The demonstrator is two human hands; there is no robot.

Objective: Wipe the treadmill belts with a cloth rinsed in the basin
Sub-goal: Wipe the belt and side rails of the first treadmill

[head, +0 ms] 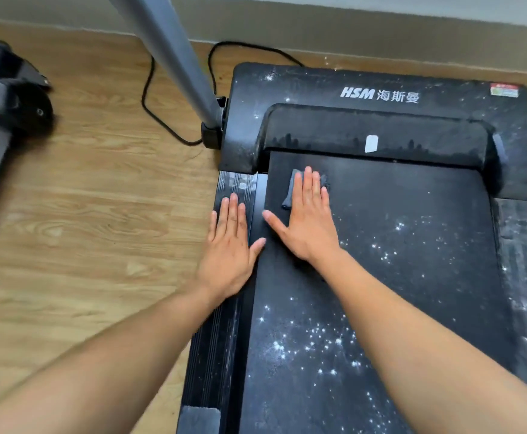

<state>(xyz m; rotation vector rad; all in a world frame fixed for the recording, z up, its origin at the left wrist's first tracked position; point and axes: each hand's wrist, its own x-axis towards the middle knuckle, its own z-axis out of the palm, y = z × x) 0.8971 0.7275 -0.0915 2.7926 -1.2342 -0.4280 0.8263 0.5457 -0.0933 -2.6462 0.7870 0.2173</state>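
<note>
A black treadmill belt (396, 277) runs down the right half of the view, speckled with white dust in its middle and near part. A small dark grey folded cloth (290, 192) lies on the belt's far left corner. My right hand (306, 220) presses flat on the cloth with straight fingers, covering most of it. My left hand (230, 245) rests flat on the ribbed left side rail (215, 333), fingers straight, thumb reaching toward the belt edge.
The dusty black motor cover (381, 98) carries white lettering at the belt's far end. A grey upright post (168, 48) rises at its left, with a black cable (149, 98) on the wooden floor (83, 214). Part of a second treadmill (2, 98) shows at far left.
</note>
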